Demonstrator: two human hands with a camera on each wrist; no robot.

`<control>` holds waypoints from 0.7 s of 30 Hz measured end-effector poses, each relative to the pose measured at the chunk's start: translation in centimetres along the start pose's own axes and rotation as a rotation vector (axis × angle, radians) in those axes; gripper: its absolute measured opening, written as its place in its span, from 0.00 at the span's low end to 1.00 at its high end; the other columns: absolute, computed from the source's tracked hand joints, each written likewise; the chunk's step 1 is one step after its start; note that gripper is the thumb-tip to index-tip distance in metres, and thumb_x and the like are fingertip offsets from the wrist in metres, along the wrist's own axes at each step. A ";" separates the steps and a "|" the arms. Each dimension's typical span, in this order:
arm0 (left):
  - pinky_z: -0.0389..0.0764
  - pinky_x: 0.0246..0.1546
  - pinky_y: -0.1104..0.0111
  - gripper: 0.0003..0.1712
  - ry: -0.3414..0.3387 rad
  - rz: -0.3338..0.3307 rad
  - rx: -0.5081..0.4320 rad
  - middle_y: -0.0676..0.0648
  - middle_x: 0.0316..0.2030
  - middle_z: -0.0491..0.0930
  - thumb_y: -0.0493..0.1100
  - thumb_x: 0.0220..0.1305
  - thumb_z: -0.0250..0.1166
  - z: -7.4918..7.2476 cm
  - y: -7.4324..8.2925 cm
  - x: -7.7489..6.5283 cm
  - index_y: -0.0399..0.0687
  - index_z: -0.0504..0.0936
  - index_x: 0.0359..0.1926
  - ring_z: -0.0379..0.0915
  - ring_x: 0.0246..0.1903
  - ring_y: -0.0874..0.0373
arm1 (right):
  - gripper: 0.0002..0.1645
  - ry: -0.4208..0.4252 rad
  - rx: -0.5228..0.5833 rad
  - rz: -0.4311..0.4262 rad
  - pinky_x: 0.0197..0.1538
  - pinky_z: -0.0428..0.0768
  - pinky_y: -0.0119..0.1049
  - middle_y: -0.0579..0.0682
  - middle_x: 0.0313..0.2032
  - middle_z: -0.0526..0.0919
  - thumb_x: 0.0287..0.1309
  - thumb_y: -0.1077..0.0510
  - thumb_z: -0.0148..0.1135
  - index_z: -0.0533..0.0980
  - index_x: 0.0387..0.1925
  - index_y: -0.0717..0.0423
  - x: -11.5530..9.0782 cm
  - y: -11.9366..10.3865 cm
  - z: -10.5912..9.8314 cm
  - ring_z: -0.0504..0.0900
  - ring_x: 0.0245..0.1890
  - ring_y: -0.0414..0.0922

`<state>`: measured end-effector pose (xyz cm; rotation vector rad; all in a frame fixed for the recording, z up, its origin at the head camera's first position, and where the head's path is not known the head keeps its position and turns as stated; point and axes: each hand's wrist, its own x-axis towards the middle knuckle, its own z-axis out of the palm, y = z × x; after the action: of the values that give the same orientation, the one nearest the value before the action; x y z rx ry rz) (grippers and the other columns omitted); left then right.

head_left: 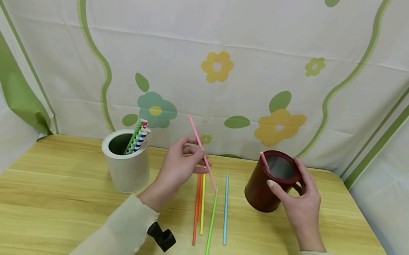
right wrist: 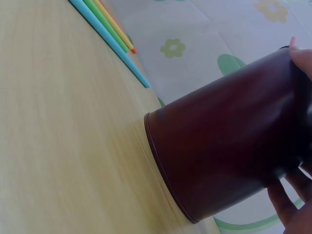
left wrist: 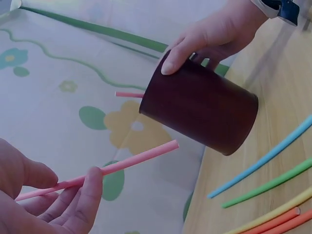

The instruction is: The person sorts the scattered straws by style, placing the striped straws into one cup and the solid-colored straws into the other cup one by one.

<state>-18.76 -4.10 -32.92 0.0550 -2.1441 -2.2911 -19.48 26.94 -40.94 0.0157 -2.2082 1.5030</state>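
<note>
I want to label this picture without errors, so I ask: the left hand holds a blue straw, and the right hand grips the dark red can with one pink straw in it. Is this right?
Not quite: the held straw is pink, not blue, as the head view shows. So the left hand holds a pink straw, and the right hand grips the dark red can with one pink straw in it.

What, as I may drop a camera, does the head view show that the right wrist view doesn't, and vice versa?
Head only: the white can with patterned straws; the left hand with its pink straw; both sleeves. Right wrist only: no extra object, just a closer side view of the dark red can. Both: that can, the right hand on it, the pink straw tip at its rim, loose straws, table, flowered cloth.
</note>
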 end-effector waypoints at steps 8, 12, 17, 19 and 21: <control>0.92 0.46 0.60 0.11 -0.029 0.077 -0.077 0.38 0.47 0.80 0.37 0.79 0.64 1.2 1.6 -0.4 0.37 0.77 0.57 0.89 0.48 0.42 | 0.54 -0.002 -0.007 0.002 0.57 0.74 0.14 0.45 0.70 0.76 0.53 0.62 0.84 0.70 0.78 0.32 0.0 -0.1 0.0 0.75 0.62 0.36; 0.91 0.47 0.60 0.10 -0.055 0.094 -0.105 0.38 0.46 0.80 0.38 0.81 0.61 2.0 2.1 -0.5 0.35 0.77 0.55 0.89 0.49 0.40 | 0.54 -0.004 -0.011 0.002 0.57 0.74 0.14 0.45 0.70 0.75 0.53 0.62 0.84 0.70 0.78 0.32 0.0 0.0 0.0 0.75 0.62 0.35; 0.91 0.48 0.60 0.10 -0.080 0.111 -0.154 0.38 0.46 0.81 0.38 0.83 0.59 3.2 2.6 -0.3 0.33 0.76 0.54 0.89 0.51 0.38 | 0.55 -0.010 -0.011 0.001 0.57 0.74 0.14 0.45 0.71 0.75 0.54 0.62 0.84 0.69 0.78 0.31 0.0 0.2 0.0 0.74 0.62 0.35; 0.91 0.48 0.60 0.10 -0.079 0.122 -0.172 0.37 0.46 0.81 0.37 0.82 0.60 3.8 2.8 -0.2 0.33 0.76 0.54 0.89 0.51 0.38 | 0.54 -0.010 -0.008 -0.002 0.57 0.74 0.15 0.45 0.72 0.75 0.54 0.62 0.84 0.70 0.78 0.31 0.0 0.2 0.0 0.74 0.63 0.34; 0.91 0.48 0.61 0.09 -0.074 0.139 -0.189 0.37 0.46 0.81 0.36 0.81 0.61 4.3 3.1 -0.2 0.33 0.76 0.54 0.89 0.51 0.38 | 0.54 -0.009 -0.001 -0.006 0.58 0.74 0.15 0.44 0.71 0.75 0.54 0.62 0.84 0.70 0.78 0.31 0.0 0.2 0.0 0.75 0.63 0.34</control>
<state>-18.78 0.00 -29.56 -0.1760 -1.8837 -2.4365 -19.51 26.97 -41.11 0.0285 -2.2136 1.5016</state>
